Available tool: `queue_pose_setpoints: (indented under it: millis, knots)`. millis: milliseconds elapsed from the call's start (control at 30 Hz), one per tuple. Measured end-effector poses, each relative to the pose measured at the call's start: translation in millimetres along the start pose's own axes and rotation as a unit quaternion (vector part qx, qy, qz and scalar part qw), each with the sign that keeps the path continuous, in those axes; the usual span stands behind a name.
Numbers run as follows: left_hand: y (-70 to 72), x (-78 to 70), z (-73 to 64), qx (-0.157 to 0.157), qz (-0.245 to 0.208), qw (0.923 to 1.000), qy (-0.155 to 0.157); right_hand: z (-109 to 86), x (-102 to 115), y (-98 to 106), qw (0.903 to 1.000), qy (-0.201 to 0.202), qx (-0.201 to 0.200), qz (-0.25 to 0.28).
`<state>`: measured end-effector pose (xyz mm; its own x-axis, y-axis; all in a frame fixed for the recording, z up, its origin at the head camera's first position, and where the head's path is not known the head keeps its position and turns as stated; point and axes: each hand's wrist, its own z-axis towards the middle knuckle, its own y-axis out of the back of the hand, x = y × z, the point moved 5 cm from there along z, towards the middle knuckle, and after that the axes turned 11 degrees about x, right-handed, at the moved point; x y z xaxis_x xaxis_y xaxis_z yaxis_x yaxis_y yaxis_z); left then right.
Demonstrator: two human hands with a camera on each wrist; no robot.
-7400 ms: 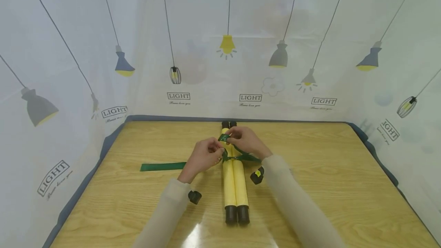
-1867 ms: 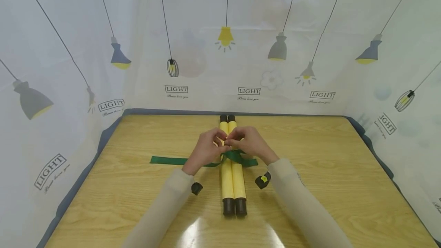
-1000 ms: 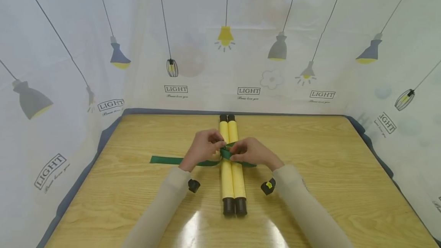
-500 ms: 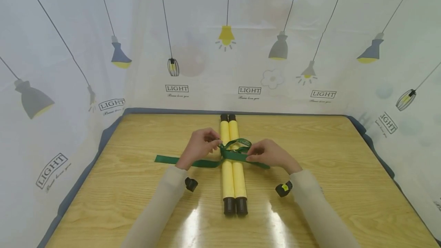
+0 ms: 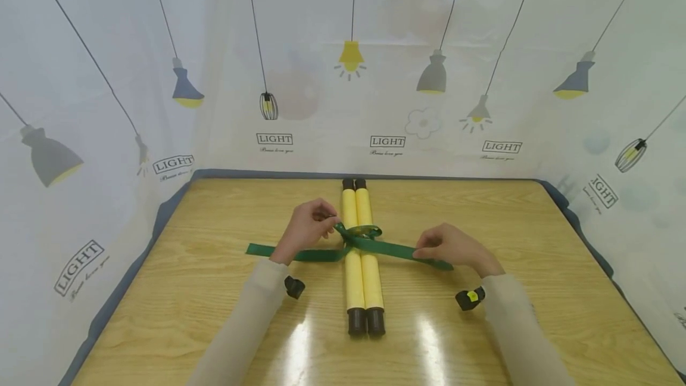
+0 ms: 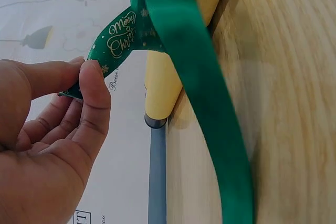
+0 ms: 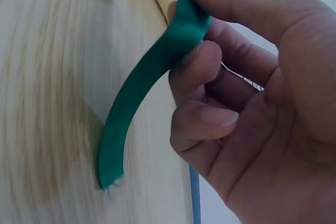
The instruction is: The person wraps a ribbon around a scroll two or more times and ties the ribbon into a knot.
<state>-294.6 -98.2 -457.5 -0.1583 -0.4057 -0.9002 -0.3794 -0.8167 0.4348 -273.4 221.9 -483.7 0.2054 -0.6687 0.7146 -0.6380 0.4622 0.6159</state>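
Two yellow tubes with black end caps (image 5: 354, 279) lie side by side on the table, crossed at mid-length by a green ribbon (image 5: 383, 247). My left hand (image 5: 306, 228), just left of the tubes, pinches a ribbon part printed "Merry Christmas" (image 6: 116, 40) between thumb and forefinger. My right hand (image 5: 452, 246), out to the right, pinches the other stretch of ribbon, whose frayed tail (image 7: 111, 169) hangs past the fingers. A small ribbon loop (image 5: 367, 231) stands over the tubes near the crossing. Another ribbon tail (image 5: 316, 255) runs left under my left wrist.
The wooden table (image 5: 536, 243) ends at a pale curtain (image 5: 332, 153) printed with lamps, with a blue-grey strip along the edge. A black wrist camera (image 5: 293, 287) sits under the left wrist, another camera (image 5: 470, 298) under the right.
My right hand has moved from over the tubes out to the right, drawing its ribbon stretch straight. My left hand has shifted slightly left, and the loop between them has become smaller.
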Motion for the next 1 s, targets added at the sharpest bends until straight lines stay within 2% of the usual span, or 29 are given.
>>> queue_pose_setpoints:
  millis: [333,667,833,1000]
  knots:
    - [4.4,4.3,0.4,0.003,0.012,0.9999,-0.011,-26.3,-24,4,0.9990,-0.022,0.034,0.019]
    - [5.6,19.2,3.3,-0.012,0.044,0.9986,0.026,-34.1,-32,2,0.9980,-0.031,0.053,0.017]
    - [6.3,16.2,2.1,-0.019,0.081,0.9959,0.035,-32.6,-26,8,0.9987,-0.048,0.017,-0.004]
    - [9.4,2.4,-0.9,-0.031,0.096,0.9947,0.019,-25.1,-12,19,0.9972,-0.063,-0.029,-0.026]
